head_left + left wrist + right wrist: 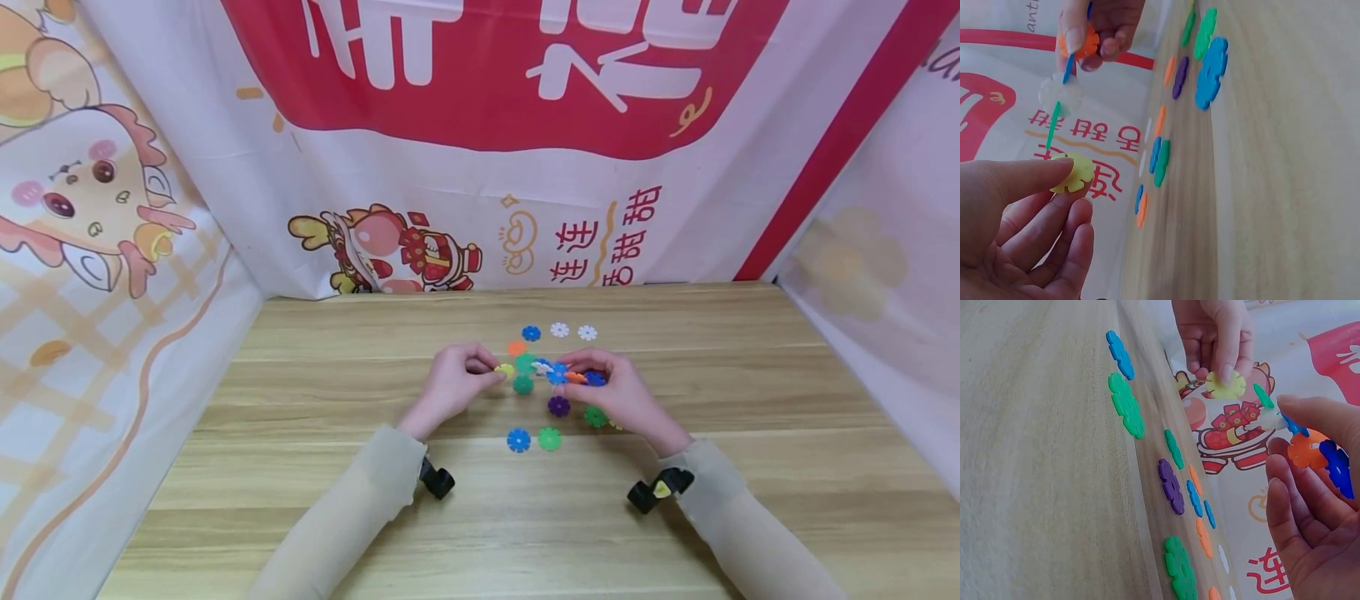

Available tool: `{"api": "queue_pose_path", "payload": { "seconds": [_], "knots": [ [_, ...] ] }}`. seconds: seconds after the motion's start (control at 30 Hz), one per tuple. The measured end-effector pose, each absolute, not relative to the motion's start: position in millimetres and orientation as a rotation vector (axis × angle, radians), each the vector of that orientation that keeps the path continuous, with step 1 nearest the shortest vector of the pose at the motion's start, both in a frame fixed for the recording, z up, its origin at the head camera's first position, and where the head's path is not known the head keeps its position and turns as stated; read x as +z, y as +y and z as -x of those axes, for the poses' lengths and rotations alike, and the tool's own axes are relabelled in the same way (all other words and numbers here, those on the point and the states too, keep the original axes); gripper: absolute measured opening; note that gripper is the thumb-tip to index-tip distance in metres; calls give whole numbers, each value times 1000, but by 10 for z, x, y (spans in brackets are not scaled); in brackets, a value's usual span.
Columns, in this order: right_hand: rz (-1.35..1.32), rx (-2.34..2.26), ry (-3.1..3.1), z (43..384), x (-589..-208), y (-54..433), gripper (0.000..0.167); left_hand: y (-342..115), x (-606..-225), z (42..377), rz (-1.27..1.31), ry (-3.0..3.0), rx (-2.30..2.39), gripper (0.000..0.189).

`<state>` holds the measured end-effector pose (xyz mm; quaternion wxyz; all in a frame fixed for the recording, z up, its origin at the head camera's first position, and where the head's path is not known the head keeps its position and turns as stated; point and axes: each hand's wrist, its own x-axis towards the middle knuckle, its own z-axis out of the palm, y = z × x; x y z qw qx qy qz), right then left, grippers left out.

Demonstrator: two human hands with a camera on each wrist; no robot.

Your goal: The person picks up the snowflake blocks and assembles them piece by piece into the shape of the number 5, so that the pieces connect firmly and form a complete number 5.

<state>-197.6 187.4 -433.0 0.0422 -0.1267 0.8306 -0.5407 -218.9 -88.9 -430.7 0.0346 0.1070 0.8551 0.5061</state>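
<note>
Between thumb and fingertips, my left hand [453, 379] pinches a yellow notched plastic disc [1074, 172]. My right hand [613, 390] holds a chain of interlocked discs by its blue disc [1294, 425]. That chain also has a green disc [1264, 395] at the end facing the yellow one, then a white disc [1060, 95], with an orange disc [1307, 449] and a dark blue disc [1339, 469] at the other end. In the right wrist view a small gap shows between the yellow and green discs. Both hands are raised above the tabletop.
Loose discs lie on the wooden table [525, 525] below and around the hands: a blue disc [518, 440] and a light green disc [549, 439] nearest me, a purple disc [558, 406], white discs [559, 330] farther back. A printed cloth [480, 208] hangs behind.
</note>
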Motion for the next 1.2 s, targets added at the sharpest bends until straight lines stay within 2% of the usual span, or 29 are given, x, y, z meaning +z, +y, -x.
{"api": "queue_pose_path", "payload": {
  "seconds": [0.23,0.57,0.87,1.2],
  "knots": [
    [373,-1665,2547,1997,-4362,1867,38,-839,-4288,2096,-357,2604,1626,13],
    [412,-1650,2549,1980,-4380,1804,34,-778,-4273,2079,-349,2628,1647,15],
    [378,-1617,2485,1942,-4395,1759,41,-749,-4293,2097,-359,2628,1703,13],
    [402,-1673,2474,1913,-4422,1706,34,-717,-4284,2104,-365,2660,1712,13]
  ]
}}
